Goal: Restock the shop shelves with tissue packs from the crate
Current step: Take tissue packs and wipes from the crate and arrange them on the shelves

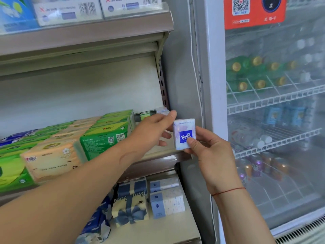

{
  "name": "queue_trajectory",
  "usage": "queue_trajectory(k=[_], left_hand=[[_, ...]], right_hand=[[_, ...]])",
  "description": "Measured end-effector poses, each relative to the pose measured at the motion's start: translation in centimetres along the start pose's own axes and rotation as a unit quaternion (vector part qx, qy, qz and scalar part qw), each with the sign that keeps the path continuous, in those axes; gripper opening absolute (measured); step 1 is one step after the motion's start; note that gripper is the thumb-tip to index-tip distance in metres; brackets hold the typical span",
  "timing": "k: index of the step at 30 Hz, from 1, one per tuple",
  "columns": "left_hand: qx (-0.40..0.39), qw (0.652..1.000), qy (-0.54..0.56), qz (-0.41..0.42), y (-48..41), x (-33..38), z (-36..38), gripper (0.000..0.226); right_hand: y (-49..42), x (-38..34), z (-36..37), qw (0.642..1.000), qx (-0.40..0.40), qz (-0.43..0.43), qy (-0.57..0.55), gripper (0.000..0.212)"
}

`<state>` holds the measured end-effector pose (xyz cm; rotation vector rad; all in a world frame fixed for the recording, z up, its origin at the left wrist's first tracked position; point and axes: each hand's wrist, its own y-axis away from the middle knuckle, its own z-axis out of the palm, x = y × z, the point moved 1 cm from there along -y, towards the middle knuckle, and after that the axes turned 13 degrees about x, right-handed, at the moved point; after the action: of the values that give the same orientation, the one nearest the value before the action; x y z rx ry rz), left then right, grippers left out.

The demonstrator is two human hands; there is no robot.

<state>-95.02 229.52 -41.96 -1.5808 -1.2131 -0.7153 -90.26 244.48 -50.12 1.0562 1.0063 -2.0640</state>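
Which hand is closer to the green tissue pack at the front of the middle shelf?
Left. The left hand is just right of the green tissue pack, over the shelf; the right hand is farther right, gripping the Tempo pack near the fridge door.

Soft, even light is filling the frame; shadows are falling under the grey metal shelf ledge (88, 36). Motion blur is smearing the green and peach plastic-wrapped tissue packs (52, 155). Fogged glass fridge door (299, 182) is hazing the gold-capped green bottles (246, 69). Wide-angle is bowing edges.
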Motion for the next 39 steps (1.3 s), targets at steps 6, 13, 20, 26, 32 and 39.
queue_trajectory(k=[6, 13, 20, 26, 32, 39], left_hand=[[0.001, 0.999, 0.041, -0.007, 3.5, -0.1, -1.5, 0.037], [0.031, 0.998, -0.02, 0.056, 1.7, -0.5, -0.4, 0.012], [0.119, 0.991, -0.059, 0.028, -5.0, -3.3, 1.8, 0.013], [0.162, 0.979, -0.121, 0.007, -8.6, -6.2, 3.1, 0.029], [0.164, 0.976, -0.142, -0.008, -10.3, -7.0, 3.2, 0.025], [0.141, 0.978, -0.154, -0.015, -10.5, -6.8, 2.9, 0.02]], right_hand=[[1.0, -0.2, 0.1, 1.0, 0.017, 0.019, -0.004, 0.03], [1.0, 0.0, 0.2, 1.0, 0.008, 0.014, 0.004, 0.037], [0.1, 0.8, 0.0, 0.997, 0.062, 0.015, 0.037, 0.025], [-0.2, 0.8, 0.0, 0.998, 0.043, 0.032, 0.013, 0.025], [0.0, 0.7, -0.1, 0.998, 0.031, 0.057, -0.01, 0.023], [0.4, 0.6, 0.3, 0.998, 0.029, 0.063, -0.005, 0.022]])
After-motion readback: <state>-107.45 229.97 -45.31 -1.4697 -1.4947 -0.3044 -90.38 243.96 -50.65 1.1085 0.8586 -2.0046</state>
